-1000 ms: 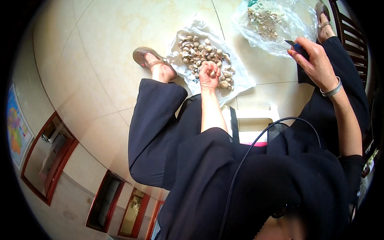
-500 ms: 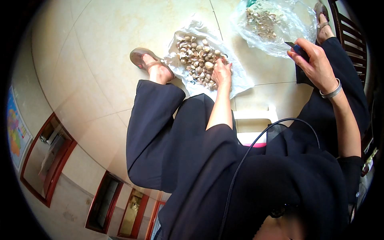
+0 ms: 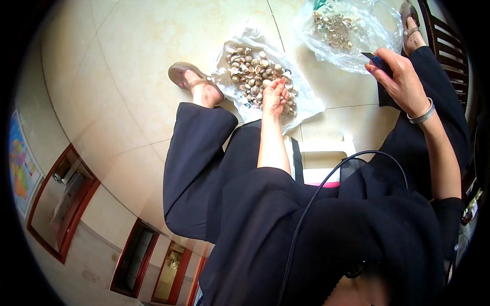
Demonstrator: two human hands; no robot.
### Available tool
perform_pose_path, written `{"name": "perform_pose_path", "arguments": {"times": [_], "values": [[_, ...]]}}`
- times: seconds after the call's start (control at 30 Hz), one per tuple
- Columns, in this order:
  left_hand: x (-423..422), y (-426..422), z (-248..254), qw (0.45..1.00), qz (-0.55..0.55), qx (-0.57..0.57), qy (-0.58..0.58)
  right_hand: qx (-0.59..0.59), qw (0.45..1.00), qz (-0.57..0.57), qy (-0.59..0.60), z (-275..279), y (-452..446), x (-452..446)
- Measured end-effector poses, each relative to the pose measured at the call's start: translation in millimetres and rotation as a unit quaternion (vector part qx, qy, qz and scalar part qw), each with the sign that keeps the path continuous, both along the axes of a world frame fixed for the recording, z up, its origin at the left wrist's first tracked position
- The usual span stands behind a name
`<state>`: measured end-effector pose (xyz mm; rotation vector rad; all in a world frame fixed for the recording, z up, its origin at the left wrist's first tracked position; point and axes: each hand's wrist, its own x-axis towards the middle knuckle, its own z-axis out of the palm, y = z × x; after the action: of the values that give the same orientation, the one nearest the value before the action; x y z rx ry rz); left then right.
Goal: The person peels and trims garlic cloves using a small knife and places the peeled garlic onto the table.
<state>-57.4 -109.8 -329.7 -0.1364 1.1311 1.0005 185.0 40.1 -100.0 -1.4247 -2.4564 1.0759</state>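
My left hand (image 3: 275, 98) is over the white sack (image 3: 308, 106), palm turned up with the fingers curled in. Whatever it holds, if anything, is hidden by the fingers. Around it on the sack lies a heap of small round brown-and-white mushrooms (image 3: 247, 65), as they appear to be. Off to the right, my right hand (image 3: 400, 79) is closed around a small knife (image 3: 367, 55) with a dark blade and a partly visible blue part; the blade points left, held up near the clear plastic bag (image 3: 380, 38).
Inside the clear bag lie dry-looking scraps (image 3: 334, 30). A plastic stool (image 3: 326, 147) stands between my legs, and a dark cable (image 3: 316, 191) crosses my lap. My left foot (image 3: 204, 93) rests beside the sack. Dark wooden slats (image 3: 451, 53) stand at right.
My left hand has drawn back left and slightly down from the heap's right side, turning palm up with curled fingers. The right hand with the knife has barely moved.
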Motion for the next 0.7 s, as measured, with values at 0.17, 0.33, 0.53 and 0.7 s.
{"name": "perform_pose_path", "arguments": {"times": [0.17, 0.33, 0.53, 0.7], "values": [[30, 57, 40, 0.983, -0.14, 0.1, 0.064, -0.014, 1.0, -0.014, -0.013, 2, -1, 0], [63, 114, 78, 0.961, -0.189, 0.2, 0.038, 0.0, 1.0, -0.011, -0.014, 3, 0, 0], [14, 71, 10, 0.828, -0.324, 0.136, 0.437, 0.011, 1.0, -0.003, -0.003, 3, 1, 4], [24, 8, 19, 0.58, -0.525, 0.112, 0.613, -0.002, 1.0, -0.004, -0.006, 3, 0, 3]]}}
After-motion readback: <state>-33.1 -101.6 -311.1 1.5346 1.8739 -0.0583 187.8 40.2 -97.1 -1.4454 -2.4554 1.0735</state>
